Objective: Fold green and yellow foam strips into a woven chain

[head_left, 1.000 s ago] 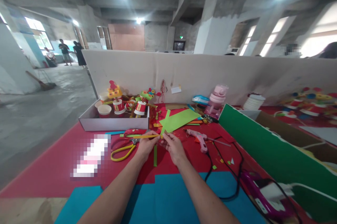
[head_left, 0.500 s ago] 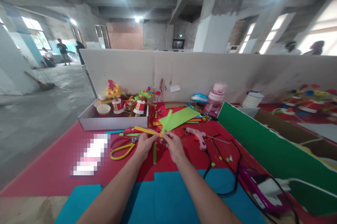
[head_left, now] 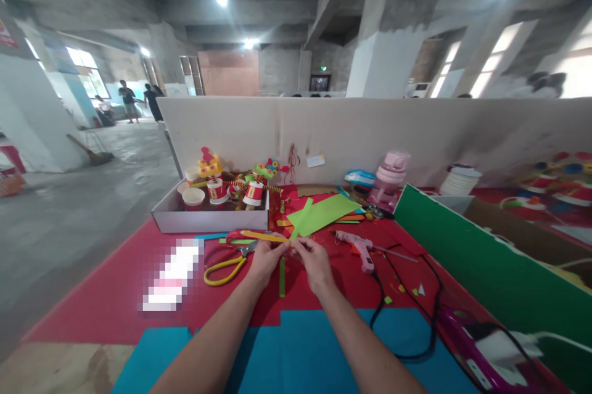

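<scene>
My left hand (head_left: 267,262) and my right hand (head_left: 315,263) meet over the red tabletop, fingertips pinched together. Between them they hold a yellow paper strip (head_left: 263,236), which sticks out to the left, and a light green paper strip (head_left: 302,219) points up and away from the same spot. The strips seem to cross at my fingers, though the join itself is covered. Just left of my left hand lies a pair of yellow-handled scissors (head_left: 225,272). Another narrow green strip (head_left: 282,278) rests flat between my wrists. Right of my right hand lies a pink glue gun (head_left: 363,248).
A white box (head_left: 210,220) holds paper-cup figures at the back left. Behind my hands lies a green paper sheet (head_left: 326,212). A green-sided box (head_left: 485,264) and a purple power strip (head_left: 476,351) stand right, with black cable nearby. Blue sheets (head_left: 319,344) lie in front.
The view has turned slightly left, so everything sits a little further right and lower. Both hands keep their pinch on the strips, with little other change.
</scene>
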